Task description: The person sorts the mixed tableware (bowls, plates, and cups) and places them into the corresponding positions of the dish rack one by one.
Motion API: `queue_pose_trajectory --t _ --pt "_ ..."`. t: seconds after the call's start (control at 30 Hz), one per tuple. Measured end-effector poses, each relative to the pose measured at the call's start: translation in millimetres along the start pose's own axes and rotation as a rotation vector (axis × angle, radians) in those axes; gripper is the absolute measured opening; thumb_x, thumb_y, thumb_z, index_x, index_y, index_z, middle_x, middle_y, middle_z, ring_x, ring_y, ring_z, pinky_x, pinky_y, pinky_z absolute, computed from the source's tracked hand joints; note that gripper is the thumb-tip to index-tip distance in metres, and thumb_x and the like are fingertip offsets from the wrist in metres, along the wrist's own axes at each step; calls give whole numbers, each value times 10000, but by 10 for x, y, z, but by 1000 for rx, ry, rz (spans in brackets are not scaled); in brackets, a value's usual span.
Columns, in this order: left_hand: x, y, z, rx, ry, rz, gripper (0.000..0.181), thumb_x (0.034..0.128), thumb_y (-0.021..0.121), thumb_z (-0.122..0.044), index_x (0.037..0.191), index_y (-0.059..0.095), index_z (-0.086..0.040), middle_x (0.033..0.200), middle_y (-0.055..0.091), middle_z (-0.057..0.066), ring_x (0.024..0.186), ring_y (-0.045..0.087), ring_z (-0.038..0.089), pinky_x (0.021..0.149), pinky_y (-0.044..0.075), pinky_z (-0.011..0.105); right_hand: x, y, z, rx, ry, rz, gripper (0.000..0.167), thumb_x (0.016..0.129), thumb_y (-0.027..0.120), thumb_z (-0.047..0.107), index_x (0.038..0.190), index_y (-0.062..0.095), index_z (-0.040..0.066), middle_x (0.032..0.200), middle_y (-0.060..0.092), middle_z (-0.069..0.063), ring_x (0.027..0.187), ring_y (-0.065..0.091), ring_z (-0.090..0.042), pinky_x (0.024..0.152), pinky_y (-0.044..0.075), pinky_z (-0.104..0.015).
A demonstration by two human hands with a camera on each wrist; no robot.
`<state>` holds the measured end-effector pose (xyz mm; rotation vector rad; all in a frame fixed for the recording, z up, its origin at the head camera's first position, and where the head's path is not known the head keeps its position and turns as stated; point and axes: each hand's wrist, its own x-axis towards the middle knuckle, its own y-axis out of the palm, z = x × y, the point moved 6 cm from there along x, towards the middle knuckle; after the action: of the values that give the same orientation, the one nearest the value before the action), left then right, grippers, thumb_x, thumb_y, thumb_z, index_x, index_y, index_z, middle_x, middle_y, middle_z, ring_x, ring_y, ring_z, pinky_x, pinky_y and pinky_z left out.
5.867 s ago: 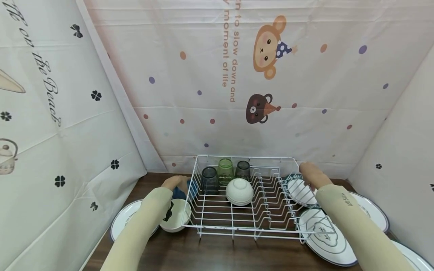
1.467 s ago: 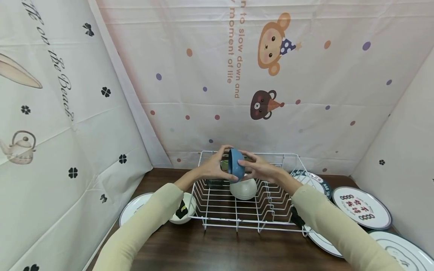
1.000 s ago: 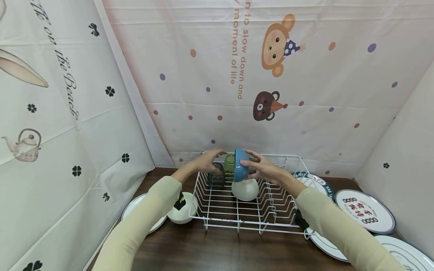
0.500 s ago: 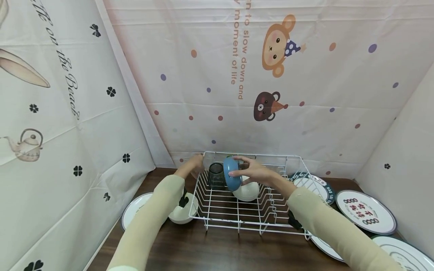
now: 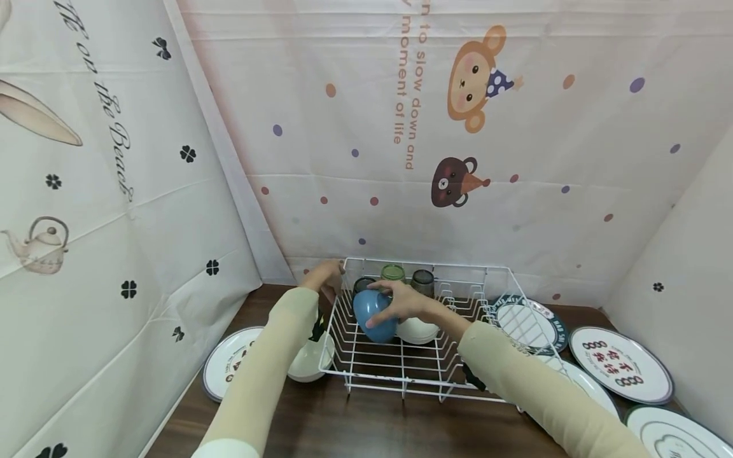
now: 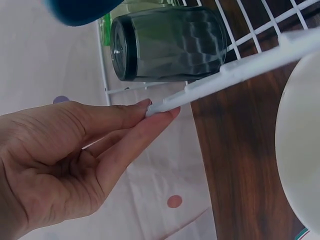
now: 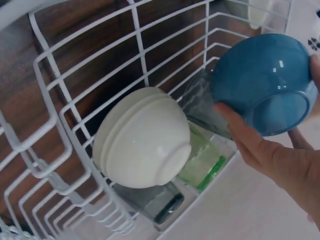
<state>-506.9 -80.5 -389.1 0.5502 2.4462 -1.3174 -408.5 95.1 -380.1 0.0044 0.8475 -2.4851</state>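
Observation:
In the head view my right hand (image 5: 403, 301) grips a blue bowl (image 5: 375, 315), tilted, over the left part of a white wire rack (image 5: 401, 376). My left hand (image 5: 325, 278) is at the rack's back left corner; the left wrist view shows its thumb and fingers pinching the white rim (image 6: 200, 89). An upturned dark glass (image 6: 172, 45) stands just inside that rim. White bowls (image 7: 145, 142), stacked upside down, sit beside the blue bowl (image 7: 265, 82) in the right wrist view. Behind are a green glass (image 5: 392, 273) and another dark glass (image 5: 422, 282).
A white bowl (image 5: 309, 360) and a plate (image 5: 220, 362) lie left of the rack. Several plates are on the right, among them one with red print (image 5: 621, 364) and one with a dark green rim (image 5: 527, 324). Patterned cloth (image 5: 343, 159) hangs behind.
My left hand has let go of the blue bowl and moved left to the rack's corner. In my right hand the bowl has moved left and lower, its base now turned more toward the head camera.

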Motion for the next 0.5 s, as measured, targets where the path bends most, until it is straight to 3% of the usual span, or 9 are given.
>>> queue_pose_trajectory --t 0.13,0.27,0.5 --pt "4 -18 -19 39 10 -20 619 921 680 71 1502 476 3 1247 694 262 906 781 284 750 641 289 55 131 83 -224 -82 31 844 743 915 214 1484 523 113 1471 521 -214 1282 571 -414 932 588 -520" --pt "-13 -25 -28 72 3 -17 618 926 691 48 1503 476 0 1332 652 255 883 785 253 791 639 295 135 297 156 -476 -165 115 850 718 937 239 1459 545 94 1430 568 -192 1261 592 -378 961 573 -513" --pt "-5 -34 -17 98 8 -9 619 934 700 12 1510 471 -9 1496 530 229 838 786 218 812 635 292 245 590 139 -820 -154 279 890 690 970 291 1469 542 252 1423 549 -91 1302 537 -266 1027 539 -460"
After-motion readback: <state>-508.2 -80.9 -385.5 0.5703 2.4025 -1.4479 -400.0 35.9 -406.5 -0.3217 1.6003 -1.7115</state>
